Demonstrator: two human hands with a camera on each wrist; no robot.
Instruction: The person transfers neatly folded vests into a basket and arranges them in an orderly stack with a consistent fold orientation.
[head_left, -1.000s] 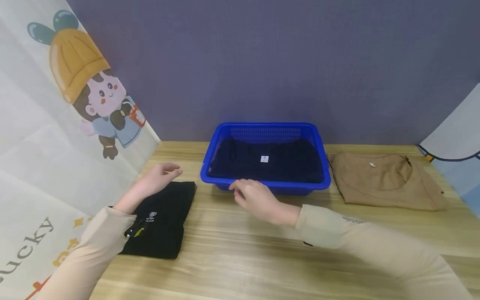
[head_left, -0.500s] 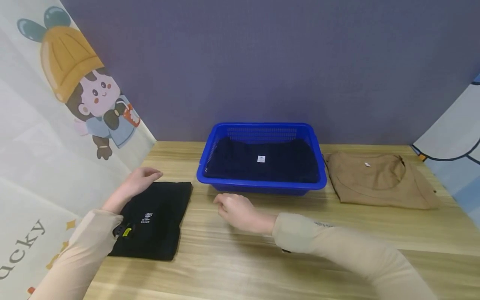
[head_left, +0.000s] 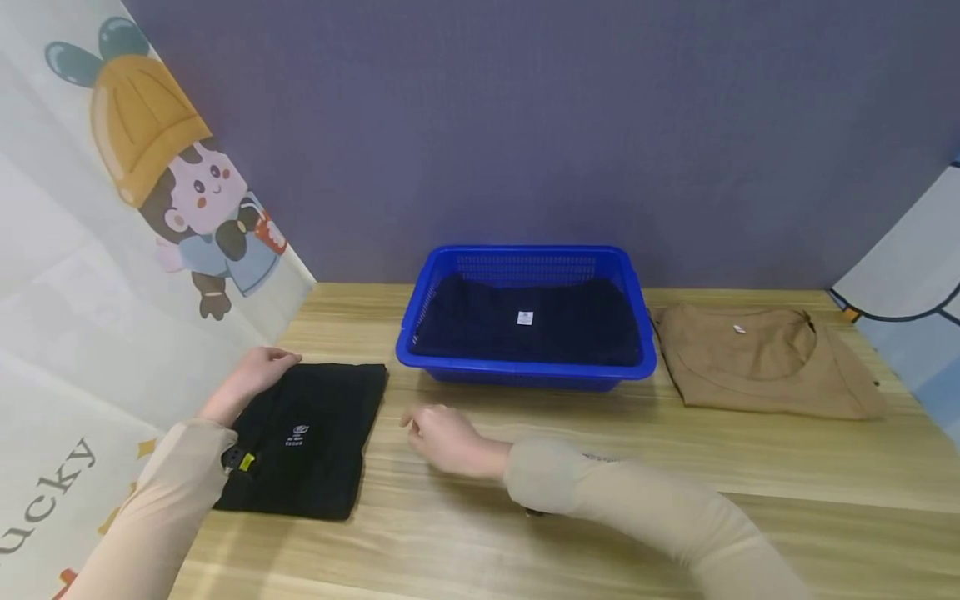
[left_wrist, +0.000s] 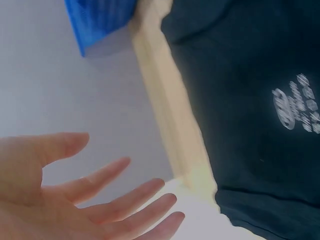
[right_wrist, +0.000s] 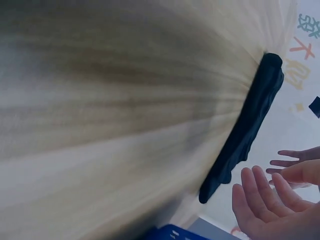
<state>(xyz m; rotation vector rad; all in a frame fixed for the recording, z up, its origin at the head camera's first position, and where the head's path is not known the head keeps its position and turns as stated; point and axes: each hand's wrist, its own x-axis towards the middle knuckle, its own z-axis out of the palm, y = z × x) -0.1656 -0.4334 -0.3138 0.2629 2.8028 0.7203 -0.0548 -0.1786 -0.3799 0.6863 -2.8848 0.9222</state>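
Observation:
A folded black garment (head_left: pixel 322 450) with a small white print lies on the left of the table. My left hand (head_left: pixel 255 375) is at its far left corner; in the left wrist view the fingers (left_wrist: pixel 135 200) are spread, apart from the cloth and holding nothing. To the right of the garment, my right hand (head_left: pixel 444 437) hovers over bare wood, in front of the blue basket (head_left: pixel 525 368). In the right wrist view its fingers (right_wrist: pixel 265 195) are loosely bent with nothing in them. Dark folded cloth (head_left: pixel 480 321) with a white label lies inside the basket.
A brown folded garment (head_left: pixel 765 375) lies on the wooden table (head_left: pixel 660 450), right of the basket. Behind the table stands a grey-purple panel (head_left: pixel 525 125). A white printed curtain (head_left: pixel 67 292) borders the left side.
My right hand has moved left and nearer to me, from the basket's front rim toward the black garment. The left hand has drawn back a little to the left and down.

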